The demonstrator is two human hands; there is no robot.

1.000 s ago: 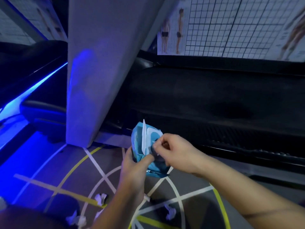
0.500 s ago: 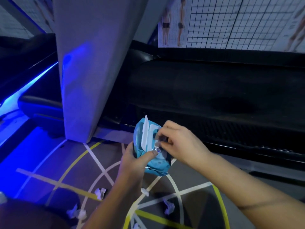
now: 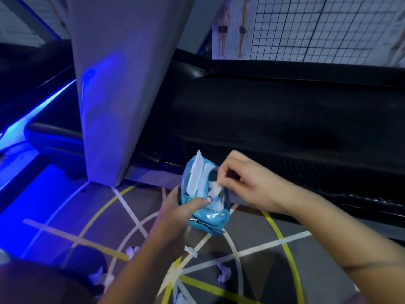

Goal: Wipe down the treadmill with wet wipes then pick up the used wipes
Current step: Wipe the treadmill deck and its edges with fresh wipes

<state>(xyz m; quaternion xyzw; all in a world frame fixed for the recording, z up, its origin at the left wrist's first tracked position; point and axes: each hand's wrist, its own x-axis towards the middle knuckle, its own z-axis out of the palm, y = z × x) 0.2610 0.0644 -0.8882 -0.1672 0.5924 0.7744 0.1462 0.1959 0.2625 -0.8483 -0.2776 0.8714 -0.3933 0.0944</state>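
Beside the treadmill (image 3: 285, 119), a wipe (image 3: 215, 190) is pinched by the right hand (image 3: 252, 185) from the left hand's (image 3: 182, 207) gripped wet-wipe pack (image 3: 210, 218); steady pulling seems needed.

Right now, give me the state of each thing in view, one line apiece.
wipes pack: upright, gripped by the left hand.
lid flap: flipped open.
wet wipe: partly pulled out, pinched by the right hand.
used wipes: crumpled, scattered on the floor, not picked up.
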